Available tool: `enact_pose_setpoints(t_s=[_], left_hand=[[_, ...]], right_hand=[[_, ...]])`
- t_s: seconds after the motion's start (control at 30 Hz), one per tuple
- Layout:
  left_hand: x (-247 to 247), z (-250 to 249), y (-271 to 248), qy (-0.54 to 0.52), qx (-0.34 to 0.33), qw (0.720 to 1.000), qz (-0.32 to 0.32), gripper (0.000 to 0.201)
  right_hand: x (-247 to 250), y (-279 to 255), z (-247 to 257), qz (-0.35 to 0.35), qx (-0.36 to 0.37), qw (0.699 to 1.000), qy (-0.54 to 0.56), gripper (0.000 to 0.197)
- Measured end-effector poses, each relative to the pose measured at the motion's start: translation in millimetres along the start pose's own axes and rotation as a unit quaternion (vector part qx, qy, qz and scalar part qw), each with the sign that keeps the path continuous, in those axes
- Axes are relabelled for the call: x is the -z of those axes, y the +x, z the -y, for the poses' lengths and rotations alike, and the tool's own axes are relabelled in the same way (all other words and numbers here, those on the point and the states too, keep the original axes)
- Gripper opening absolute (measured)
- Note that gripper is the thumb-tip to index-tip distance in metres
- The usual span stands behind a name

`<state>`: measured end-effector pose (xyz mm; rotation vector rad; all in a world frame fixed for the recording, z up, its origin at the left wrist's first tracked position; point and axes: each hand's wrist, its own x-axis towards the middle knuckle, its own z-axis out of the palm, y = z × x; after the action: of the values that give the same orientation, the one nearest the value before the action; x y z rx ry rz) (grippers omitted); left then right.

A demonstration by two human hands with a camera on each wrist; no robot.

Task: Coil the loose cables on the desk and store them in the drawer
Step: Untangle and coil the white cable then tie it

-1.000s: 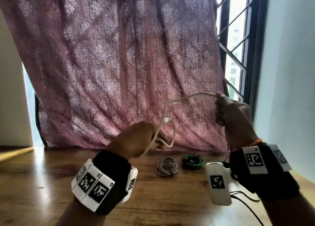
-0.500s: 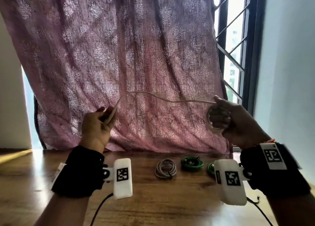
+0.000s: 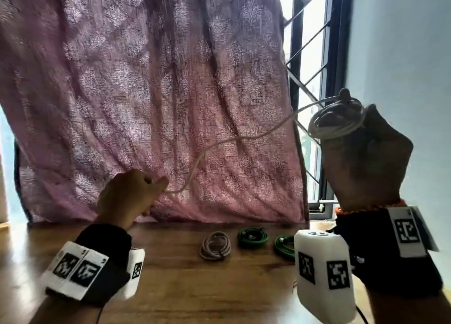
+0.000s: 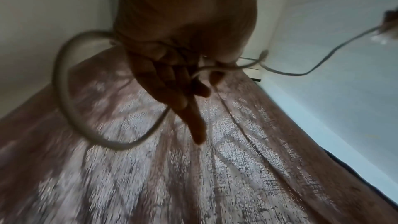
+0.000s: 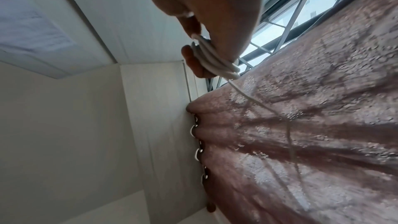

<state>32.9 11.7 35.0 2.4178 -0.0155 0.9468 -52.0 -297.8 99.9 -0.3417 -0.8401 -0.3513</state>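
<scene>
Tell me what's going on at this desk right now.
A person is coiling a white cable in mid-air. The right hand holds several finished loops raised near the window, and the left hand pinches the loose stretch lower down, in front of the curtain. On the wooden desk lie a coiled beige cable and two coiled green cables. No drawer is in view.

white cable (image 3: 336,125) part-coiled, tail slack; three coils (image 3: 215,245) on desk

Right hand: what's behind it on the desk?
The right hand and its wrist camera cover part of a green cable coil; only that coil's left edge shows. Anything further right on the desk is hidden.
</scene>
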Motion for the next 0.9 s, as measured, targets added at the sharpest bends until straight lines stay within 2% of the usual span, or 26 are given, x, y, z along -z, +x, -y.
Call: enact_pose_setpoints(t_s=[0.07, 0.13, 0.2, 0.3, 0.4, 0.53, 0.63, 0.67, 0.73, 0.8, 0.9], left_hand=[[-1.1, -7.1, -3.9, 0.003, -0.049, 0.996, 0.073, 0.048], [-1.5, -13.2, -6.6, -0.024, -0.083, 0.986, 0.143, 0.044], [1.5, -20.8, -9.1, -0.042, -0.119, 0.976, 0.179, 0.043], [13.7, -38.6, -18.7, -0.051, -0.179, 0.965, 0.184, 0.042], [24.9, -53.7, -29.1, -0.094, -0.215, 0.948, 0.215, 0.041], [36.0, -62.4, -37.9, -0.241, -0.227, 0.912, 0.244, 0.055], [42.3, -67.2, -41.1, -0.281, -0.247, 0.894, 0.244, 0.052], [44.3, -69.1, -42.1, -0.294, -0.253, 0.888, 0.246, 0.053], [47.8, -70.7, -43.0, -0.316, -0.260, 0.879, 0.243, 0.058], [50.8, -73.1, -43.0, -0.324, -0.280, 0.879, 0.208, 0.059], [53.9, -75.6, -40.9, -0.345, -0.286, 0.884, 0.136, 0.056]], right_hand=[[-1.2, 0.3, 5.5, 0.001, 0.026, 1.000, 0.016, 0.036], [1.2, 2.9, 11.2, -0.004, 0.036, 0.996, 0.084, 0.036], [5.6, 7.3, 17.4, -0.033, 0.071, 0.991, 0.107, 0.037], [14.3, 13.7, 23.7, -0.101, 0.124, 0.986, 0.037, 0.041], [34.2, 20.8, 25.1, -0.183, 0.153, 0.971, -0.004, 0.059], [66.4, 28.2, 17.2, -0.271, 0.177, 0.944, -0.065, 0.026], [95.1, 32.0, 7.5, -0.284, 0.192, 0.925, -0.167, 0.032], [104.5, 33.9, 3.5, -0.279, 0.201, 0.914, -0.216, 0.034], [118.8, 37.1, -2.5, -0.275, 0.200, 0.872, -0.353, 0.033], [127.0, 38.6, -6.2, -0.262, 0.201, 0.821, -0.467, 0.022], [127.7, 34.4, -14.2, -0.230, 0.165, 0.762, -0.583, 0.007]])
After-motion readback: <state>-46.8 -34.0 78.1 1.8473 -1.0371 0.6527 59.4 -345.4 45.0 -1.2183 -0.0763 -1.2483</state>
